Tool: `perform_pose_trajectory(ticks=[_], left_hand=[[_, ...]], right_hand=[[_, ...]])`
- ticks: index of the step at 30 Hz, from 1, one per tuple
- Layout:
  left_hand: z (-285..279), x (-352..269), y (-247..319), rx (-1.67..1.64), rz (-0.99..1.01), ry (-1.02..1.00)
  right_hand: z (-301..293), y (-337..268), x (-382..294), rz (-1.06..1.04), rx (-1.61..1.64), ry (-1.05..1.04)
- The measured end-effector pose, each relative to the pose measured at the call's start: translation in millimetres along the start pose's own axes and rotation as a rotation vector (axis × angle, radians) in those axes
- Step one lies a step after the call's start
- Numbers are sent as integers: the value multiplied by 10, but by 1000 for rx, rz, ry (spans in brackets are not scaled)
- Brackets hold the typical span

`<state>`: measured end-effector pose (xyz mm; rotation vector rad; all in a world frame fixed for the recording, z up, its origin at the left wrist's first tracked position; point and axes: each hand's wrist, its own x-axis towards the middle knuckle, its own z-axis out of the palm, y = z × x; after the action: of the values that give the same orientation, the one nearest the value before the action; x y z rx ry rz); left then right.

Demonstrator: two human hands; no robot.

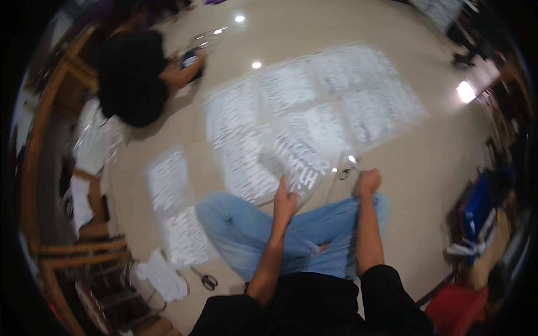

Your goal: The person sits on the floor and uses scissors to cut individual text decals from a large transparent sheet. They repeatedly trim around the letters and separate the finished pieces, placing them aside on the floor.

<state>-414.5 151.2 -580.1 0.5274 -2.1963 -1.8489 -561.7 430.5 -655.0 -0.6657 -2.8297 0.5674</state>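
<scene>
I sit cross-legged on the floor in light blue jeans (252, 235). My left hand (286, 201) grips the near edge of a clear plastic sheet (300, 161) bearing bold white lettering, thumb on top. The sheet is tilted up over other sheets. My right hand (370, 181) is curled above my right knee. A blurred, shiny pale sliver (354, 162) meets its fingers; whether they hold it is unclear. A small dark loop (344, 174) lies just left of that hand, too blurred to name. Beyond spread several clear sheets (290, 86) covered in white printed marks.
Two more printed sheets (169, 180) lie at my left, near scissors (209, 282) and crumpled white paper (164, 275). A person in black (132, 80) sits far left, holding a dark item. Wooden shelving (31, 168) edges the left; a blue object (477, 210) and red seat (456, 308) stand right.
</scene>
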Motion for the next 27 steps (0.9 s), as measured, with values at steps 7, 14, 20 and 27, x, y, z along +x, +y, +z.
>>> perform_pose_trajectory(ticks=[7, 14, 20, 27], left_hand=[[-1430, 593, 453, 88, -25, 187], [-2712, 509, 688, -267, 10, 604], [-3148, -166, -176, -675, -208, 907], [-3151, -780, -1189, -850, -207, 1126]], right_hand=[[16, -151, -36, -179, 244, -109], [256, -41, 17, -214, 411, -292], [374, 9, 45, -281, 474, -341], [397, 23, 83, -259, 475, -460]])
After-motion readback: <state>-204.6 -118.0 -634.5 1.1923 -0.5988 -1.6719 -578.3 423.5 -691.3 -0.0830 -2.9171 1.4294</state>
